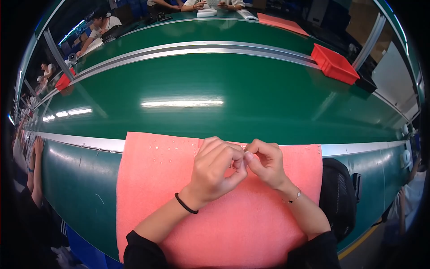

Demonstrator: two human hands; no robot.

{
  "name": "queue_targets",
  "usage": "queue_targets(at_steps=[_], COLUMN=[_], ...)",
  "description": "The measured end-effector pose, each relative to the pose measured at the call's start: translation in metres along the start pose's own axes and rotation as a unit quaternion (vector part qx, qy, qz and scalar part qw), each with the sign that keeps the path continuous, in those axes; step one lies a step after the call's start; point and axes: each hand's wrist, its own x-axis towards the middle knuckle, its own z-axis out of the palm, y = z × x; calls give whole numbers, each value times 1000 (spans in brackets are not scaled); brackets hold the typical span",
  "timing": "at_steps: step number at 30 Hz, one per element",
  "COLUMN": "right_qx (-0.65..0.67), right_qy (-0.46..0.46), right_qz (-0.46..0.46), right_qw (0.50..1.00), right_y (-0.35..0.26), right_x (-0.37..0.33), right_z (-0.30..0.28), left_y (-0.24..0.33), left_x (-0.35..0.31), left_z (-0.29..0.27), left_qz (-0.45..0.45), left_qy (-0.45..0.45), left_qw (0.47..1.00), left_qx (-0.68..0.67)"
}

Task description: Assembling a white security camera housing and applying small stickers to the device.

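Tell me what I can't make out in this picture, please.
All in the head view:
- What, if anything, the left hand and right hand pinch: hidden by the fingers and too small.
- What the shiny bits are: too small.
- Part of the pink mat: covered by hands and forearms.
- The head of the person at top centre: cut off by the upper edge.
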Motion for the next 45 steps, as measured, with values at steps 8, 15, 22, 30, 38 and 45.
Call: queue_targets(at_steps=[8, 15, 22, 30, 38, 45], right_qx=[21, 8, 29, 53, 82, 69], right_qy=[12, 4, -8, -24, -34, -19], right_qz=[38, 7, 33, 42, 48, 53], right_qw=[999, 1000, 999, 997, 995, 996], right_y=[-11, -2, -5, -6, -8, -7], right_x=[2, 0, -1, -1, -1, -2], right_z=[1, 3, 2, 1, 0, 1], left_y=[2, 1, 0, 1, 1, 1], left_x=[4, 1, 2, 1, 2, 2], left_z=[-1, 0, -1, -1, -2, -2], left_qz=[-7, -7, 8, 7, -19, -19], left_qy=[9, 2, -3, -2, 4, -4], left_qw=[1000, 1000, 1000, 1000, 1000, 1000], left_qx=[2, 2, 8, -3, -17, -3])
